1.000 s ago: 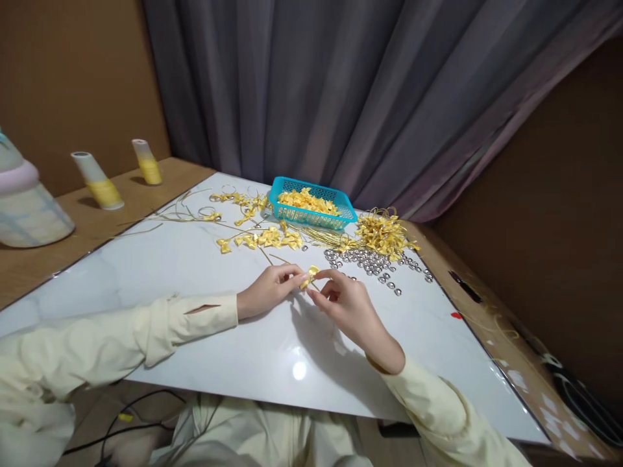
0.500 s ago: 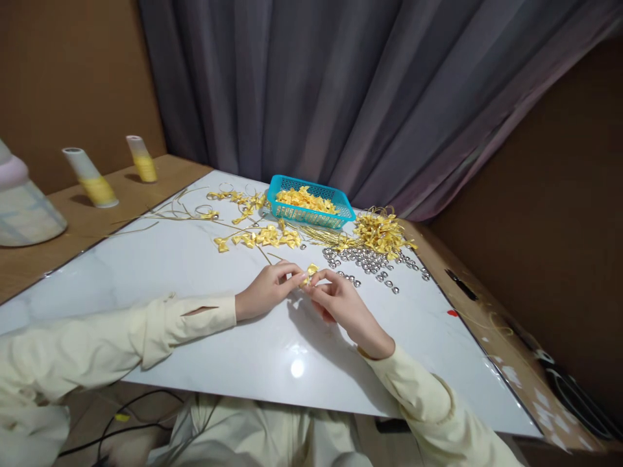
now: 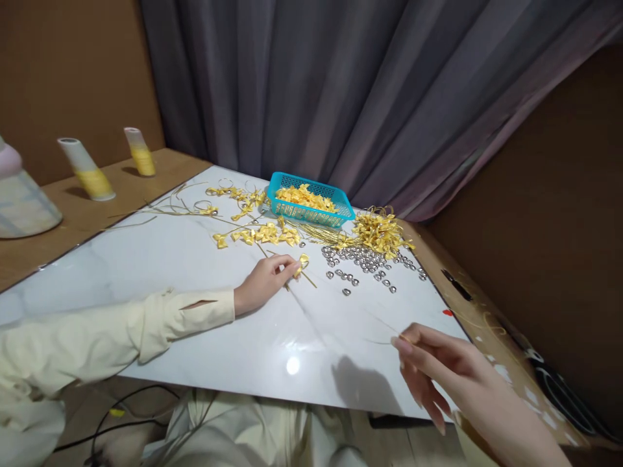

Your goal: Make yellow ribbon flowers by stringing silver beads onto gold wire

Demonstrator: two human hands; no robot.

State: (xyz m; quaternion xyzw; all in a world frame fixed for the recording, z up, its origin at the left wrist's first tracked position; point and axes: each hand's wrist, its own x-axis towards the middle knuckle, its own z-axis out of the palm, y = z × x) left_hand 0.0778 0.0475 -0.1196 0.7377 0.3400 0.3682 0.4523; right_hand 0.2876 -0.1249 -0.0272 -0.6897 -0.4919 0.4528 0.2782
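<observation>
Between thumb and forefinger, my left hand (image 3: 265, 280) pinches a yellow bow (image 3: 302, 263) with a short gold cord end sticking out, just over the white tabletop (image 3: 204, 350). My right hand (image 3: 438, 370) is nearer to me on the right, raised above the table, its thumb and forefinger pinched on a thin cord (image 3: 382, 325) whose ends trail left. Loose silver beads (image 3: 365, 258) lie beyond, to the right of the held bow. A row of yellow bows (image 3: 265, 233) lies behind my left hand.
A blue basket (image 3: 311, 198) of yellow bows stands at the back, beside a heap of bows with gold cords (image 3: 379, 232). Two yellow thread spools (image 3: 95, 181) stand at the far left. Black-handled scissors (image 3: 559, 389) and a dark pen-like tool (image 3: 456, 284) lie right.
My right hand has left the bow and moved right and toward me, drawing out a thin cord. My left hand has stayed on the bow. A silver bead now lies apart, nearer me.
</observation>
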